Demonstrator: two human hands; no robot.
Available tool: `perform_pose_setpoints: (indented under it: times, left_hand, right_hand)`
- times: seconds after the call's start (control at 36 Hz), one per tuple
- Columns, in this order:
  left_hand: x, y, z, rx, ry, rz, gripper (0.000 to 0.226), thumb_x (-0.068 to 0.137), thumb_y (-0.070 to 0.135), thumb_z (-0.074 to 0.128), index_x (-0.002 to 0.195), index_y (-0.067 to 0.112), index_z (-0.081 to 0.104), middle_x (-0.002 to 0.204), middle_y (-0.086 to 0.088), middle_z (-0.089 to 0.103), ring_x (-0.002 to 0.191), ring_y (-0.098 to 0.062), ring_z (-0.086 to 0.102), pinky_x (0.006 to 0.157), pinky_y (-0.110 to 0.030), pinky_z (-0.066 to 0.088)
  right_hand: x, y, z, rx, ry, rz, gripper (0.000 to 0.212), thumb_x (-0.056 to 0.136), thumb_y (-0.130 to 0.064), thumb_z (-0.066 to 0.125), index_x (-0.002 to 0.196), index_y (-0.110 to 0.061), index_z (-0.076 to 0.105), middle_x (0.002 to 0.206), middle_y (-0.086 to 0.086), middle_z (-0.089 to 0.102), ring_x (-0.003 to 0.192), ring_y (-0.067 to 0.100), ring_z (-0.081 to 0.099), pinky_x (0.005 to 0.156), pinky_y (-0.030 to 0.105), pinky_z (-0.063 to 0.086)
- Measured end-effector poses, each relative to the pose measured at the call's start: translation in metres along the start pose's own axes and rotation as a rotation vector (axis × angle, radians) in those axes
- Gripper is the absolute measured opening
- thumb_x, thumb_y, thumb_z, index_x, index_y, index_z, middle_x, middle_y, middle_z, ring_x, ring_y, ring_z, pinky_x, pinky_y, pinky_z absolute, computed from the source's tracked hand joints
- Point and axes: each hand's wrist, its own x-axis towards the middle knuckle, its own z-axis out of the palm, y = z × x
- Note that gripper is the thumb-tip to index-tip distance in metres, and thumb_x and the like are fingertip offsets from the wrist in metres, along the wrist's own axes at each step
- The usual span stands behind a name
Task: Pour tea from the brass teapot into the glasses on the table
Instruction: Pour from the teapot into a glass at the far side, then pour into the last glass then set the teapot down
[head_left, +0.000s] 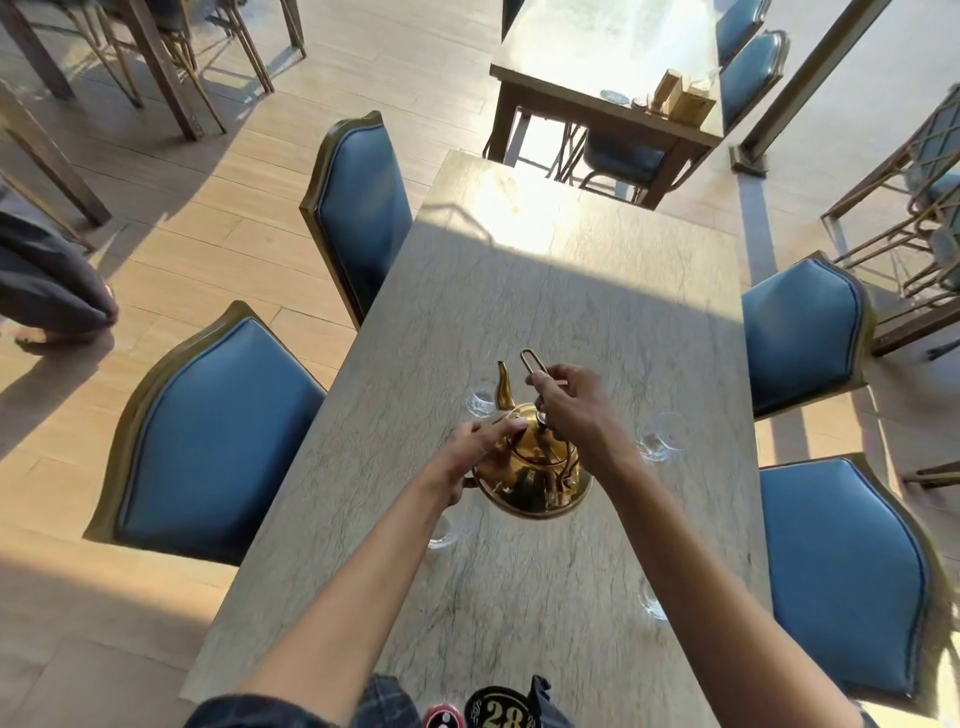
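The brass teapot (530, 470) stands on the stone-topped table (571, 291), spout pointing away from me. My right hand (569, 402) pinches the teapot's thin wire handle, which rises upright above the lid. My left hand (480, 447) rests on the pot's left shoulder near the lid. Clear glasses stand around the pot: one (480, 400) beside the spout, one (662, 436) to the right, one (441, 530) partly hidden under my left forearm, one (652, 600) near my right forearm. I cannot tell whether they hold tea.
Blue padded chairs flank the table: two on the left (218, 436) (363, 218), two on the right (805, 332) (847, 577). Another table (608, 98) with small items stands beyond. A round number tag (501, 714) lies at the near edge.
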Motion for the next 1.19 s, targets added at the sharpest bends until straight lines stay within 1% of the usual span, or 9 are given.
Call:
perform_pose_setpoints:
  times: [0.14,0.25,0.36,0.44,0.5,0.61,0.78,0.97,1.19]
  left_hand:
    - [-0.018,-0.007,-0.001,0.016,0.018,0.030,0.077,0.085,0.059,0.085,0.145,0.017,0.061,0.126,-0.009,0.077,0.113,-0.025,0.074,0.079,-0.037,0.055]
    - [-0.038,-0.026,0.002,0.005,0.020,0.020,0.074,0.087,0.056,0.084,0.142,0.016,0.056,0.122,-0.008,0.075,0.108,-0.024,0.074,0.092,-0.044,0.058]
    - [-0.061,-0.049,0.005,-0.020,0.035,-0.008,0.090,0.080,0.063,0.087,0.147,0.014,0.052,0.126,-0.009,0.075,0.113,-0.027,0.074,0.095,-0.047,0.058]
    - [-0.081,-0.066,0.009,-0.047,0.041,-0.018,0.073,0.083,0.059,0.086,0.134,0.016,0.056,0.121,-0.007,0.075,0.113,-0.026,0.074,0.100,-0.050,0.058]
    - [-0.092,-0.079,0.012,-0.065,0.047,-0.029,0.084,0.073,0.066,0.088,0.134,0.017,0.056,0.121,-0.007,0.076,0.112,-0.026,0.075,0.105,-0.054,0.057]
    - [-0.106,-0.107,0.017,-0.099,0.072,-0.040,0.103,0.066,0.069,0.086,0.145,0.014,0.049,0.126,-0.009,0.076,0.109,-0.027,0.078,0.092,-0.047,0.060]
    - [-0.120,-0.133,0.025,-0.150,0.097,-0.066,0.097,0.064,0.072,0.086,0.139,0.016,0.061,0.111,-0.003,0.086,0.098,-0.024,0.084,0.105,-0.055,0.058]
    - [-0.125,-0.150,0.034,-0.151,0.094,-0.102,0.083,0.077,0.072,0.080,0.133,0.011,0.072,0.101,-0.005,0.086,0.092,-0.023,0.083,0.107,-0.056,0.056]
    - [-0.125,-0.159,0.042,-0.181,0.124,-0.151,0.067,0.084,0.069,0.078,0.122,0.014,0.078,0.113,-0.014,0.084,0.112,-0.035,0.079,0.114,-0.059,0.051]
  right_hand:
    - [-0.027,0.001,-0.007,0.032,-0.041,-0.056,0.024,0.100,-0.027,0.055,0.106,-0.008,0.068,0.070,0.003,0.056,0.059,0.012,0.054,0.052,0.025,0.044]
    - [-0.055,0.000,-0.011,0.014,-0.089,-0.097,0.024,0.100,-0.028,0.055,0.107,-0.010,0.069,0.072,0.000,0.057,0.058,0.007,0.054,0.049,0.018,0.043]
    - [-0.083,0.001,-0.010,0.031,-0.167,-0.096,0.024,0.102,-0.025,0.053,0.107,-0.006,0.067,0.068,0.002,0.053,0.054,0.008,0.051,0.047,0.020,0.039]
    - [-0.100,0.007,-0.007,0.060,-0.216,-0.084,0.022,0.102,-0.021,0.053,0.104,-0.004,0.067,0.065,0.004,0.049,0.049,0.007,0.046,0.044,0.020,0.036]
    - [-0.109,0.013,-0.004,0.044,-0.248,-0.074,0.022,0.102,-0.022,0.053,0.103,-0.004,0.067,0.064,0.003,0.049,0.046,0.005,0.046,0.043,0.019,0.036]
    - [-0.121,0.024,0.003,-0.019,-0.286,-0.038,0.023,0.102,-0.025,0.054,0.104,-0.007,0.069,0.066,0.000,0.053,0.050,0.006,0.048,0.045,0.020,0.037]
    - [-0.129,0.035,0.016,-0.107,-0.349,0.001,0.025,0.101,-0.030,0.054,0.104,-0.011,0.070,0.071,-0.003,0.058,0.057,0.009,0.052,0.049,0.022,0.039]
    - [-0.129,0.041,0.023,-0.212,-0.389,0.032,0.026,0.100,-0.030,0.055,0.106,-0.010,0.070,0.076,0.002,0.062,0.058,0.010,0.053,0.048,0.026,0.041]
    - [-0.129,0.041,0.029,-0.273,-0.379,0.059,0.028,0.100,-0.028,0.055,0.109,-0.006,0.070,0.080,0.009,0.067,0.064,0.018,0.058,0.053,0.031,0.045]
